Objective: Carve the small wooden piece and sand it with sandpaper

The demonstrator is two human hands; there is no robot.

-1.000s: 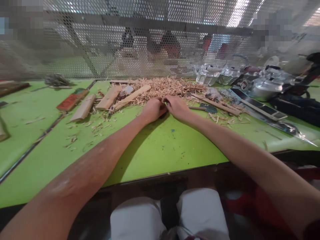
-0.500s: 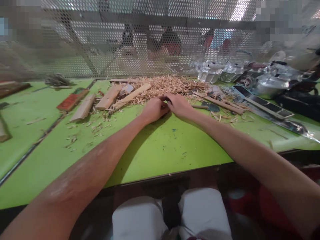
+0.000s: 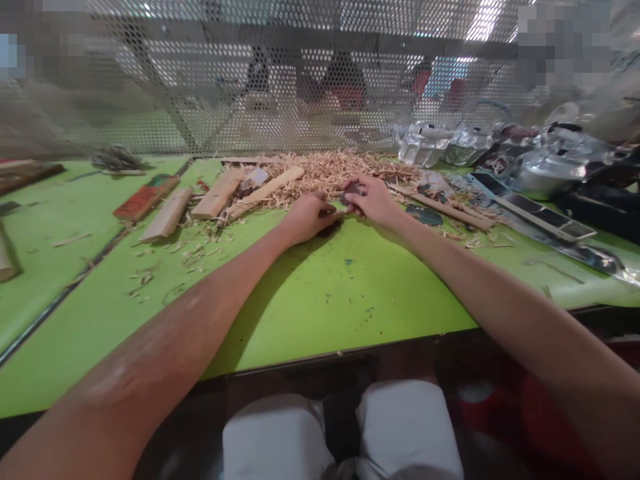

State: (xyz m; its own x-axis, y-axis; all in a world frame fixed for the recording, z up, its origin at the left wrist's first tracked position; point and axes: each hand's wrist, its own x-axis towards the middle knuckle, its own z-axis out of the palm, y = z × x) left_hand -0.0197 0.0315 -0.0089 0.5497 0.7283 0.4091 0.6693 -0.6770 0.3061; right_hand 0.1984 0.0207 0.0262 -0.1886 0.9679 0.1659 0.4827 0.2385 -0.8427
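My right fingers [image 3: 357, 200] pinch a dark piece [image 3: 350, 192] just above frame centre; whether my curled left fingers [image 3: 326, 209] grip anything, I can't tell. A slackening pinch could drop it into the shavings [image 3: 325, 168], upper centre.

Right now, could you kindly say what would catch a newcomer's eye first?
Probably the heap of pale wood shavings at the back of the green tabletop, before the perforated screen. Next, the right hand in front of it, holding a small dark piece, with the left hand close beside. Shiny silvery objects crowd the back right.
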